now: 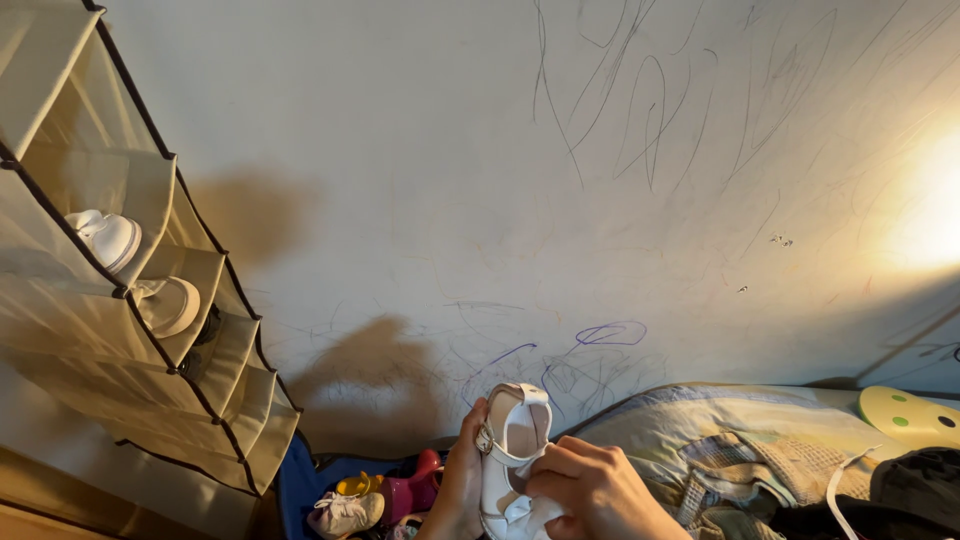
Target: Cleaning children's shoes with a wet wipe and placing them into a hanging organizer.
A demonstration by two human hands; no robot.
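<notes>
Both hands clasp a white sandal [512, 440] low against the scribbled wall [500, 180]: left hand [458, 490] along its side, right hand [590, 490] curled over a white cloth [525, 515] on it. Beside them, the hanging fabric shoe organizer [120, 330] has white shoes [108, 238] in its pockets.

— What can't you make out down at the bottom?

— The white sandal [512, 450] runs off the lower edge, so its front is lost. The right hand [590, 492] covers part of it, and the left hand [458, 490] hides its near side; both wrists are cut off.

— And the hanging shoe rack [120, 330]?

— Its top and left side leave the picture. The white shoes [108, 238] in its pockets show only their toes, and the dark pocket below is too shadowed to tell what sits there.

— The pile on the floor?

— The small shoes [345, 512] there are half cut off and blurred together.
</notes>
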